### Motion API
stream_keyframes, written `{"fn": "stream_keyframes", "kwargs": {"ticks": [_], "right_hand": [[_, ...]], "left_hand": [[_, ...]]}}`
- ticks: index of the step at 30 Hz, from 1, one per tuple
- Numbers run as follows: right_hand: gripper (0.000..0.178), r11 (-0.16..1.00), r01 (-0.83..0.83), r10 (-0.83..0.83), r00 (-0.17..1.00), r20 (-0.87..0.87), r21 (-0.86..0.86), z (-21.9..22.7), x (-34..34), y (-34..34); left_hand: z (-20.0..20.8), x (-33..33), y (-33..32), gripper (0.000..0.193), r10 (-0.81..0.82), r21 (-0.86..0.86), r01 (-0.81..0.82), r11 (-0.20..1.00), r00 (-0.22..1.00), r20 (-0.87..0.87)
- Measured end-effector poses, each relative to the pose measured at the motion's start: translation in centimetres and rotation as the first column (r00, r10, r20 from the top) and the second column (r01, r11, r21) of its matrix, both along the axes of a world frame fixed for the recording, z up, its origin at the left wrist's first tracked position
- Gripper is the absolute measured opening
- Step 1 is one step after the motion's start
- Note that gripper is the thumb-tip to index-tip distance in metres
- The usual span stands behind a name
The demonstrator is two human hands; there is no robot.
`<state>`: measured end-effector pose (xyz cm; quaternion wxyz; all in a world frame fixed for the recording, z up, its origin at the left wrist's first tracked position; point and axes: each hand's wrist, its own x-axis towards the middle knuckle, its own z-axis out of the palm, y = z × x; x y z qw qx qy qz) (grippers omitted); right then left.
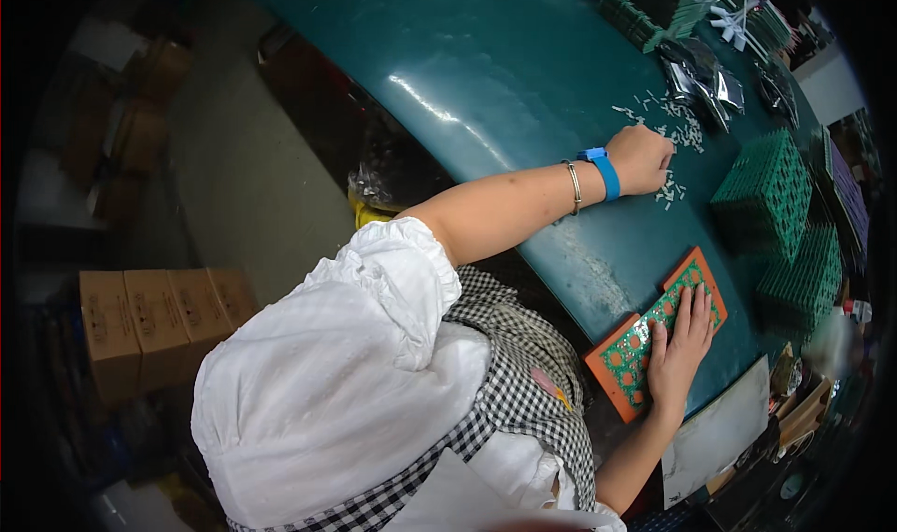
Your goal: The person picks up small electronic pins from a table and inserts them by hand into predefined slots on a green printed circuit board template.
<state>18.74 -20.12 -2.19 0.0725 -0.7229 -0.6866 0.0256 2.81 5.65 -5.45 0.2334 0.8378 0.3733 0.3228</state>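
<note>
My left hand [639,160], with a blue watch at its wrist, is closed with its fingers curled down over the table. It rests among many small white pieces [687,132] scattered there; whatever its fingers pinch is hidden. Closer to my body, my right hand [680,354] lies with its fingers stretched out on a green circuit board [624,354] with round orange spots. That board sits on an orange fixture [612,383], which shows at both ends.
Stacks of green panels [766,191] stand beyond the hands at the right. Dark plastic packets [696,79] lie past the white pieces on the green table [505,93]. A grey sheet [715,434] lies right of the fixture. Cardboard boxes [159,322] stand at the left.
</note>
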Motion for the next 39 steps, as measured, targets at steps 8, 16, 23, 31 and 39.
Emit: {"fn": "stream_keyframes", "kwargs": {"ticks": [8,16,23,31,39], "right_hand": [[0.042,0.996,-0.009,0.028,0.976,-0.215,0.09,2.8,1.3,-0.3],[0.015,0.941,0.191,0.041,0.755,-0.655,0.28,6.3,0.2,0.4],[0.014,0.879,0.333,0.053,0.642,-0.765,0.341,5.2,0.4,1.2],[0.013,0.854,0.172,0.167,0.803,-0.571,0.491,4.4,1.4,0.6],[0.009,0.916,0.367,-0.096,0.592,-0.8,0.162,3.8,5.1,3.4]], "left_hand": [[-1.1,1.0,0.6,0.007,-0.048,-0.066,0.072,0.995,0.949,0.312],[5.8,0.1,-6.4,0.029,-0.062,-0.686,0.667,0.29,0.729,0.682],[7.9,2.0,-10.2,0.031,-0.12,-0.722,0.666,0.19,0.745,0.656],[6.9,2.6,-10.8,0.029,-0.109,-0.802,0.595,-0.052,0.795,0.597],[5.9,2.2,-7.2,0.022,-0.346,-0.813,0.484,0.324,0.86,0.375]]}}
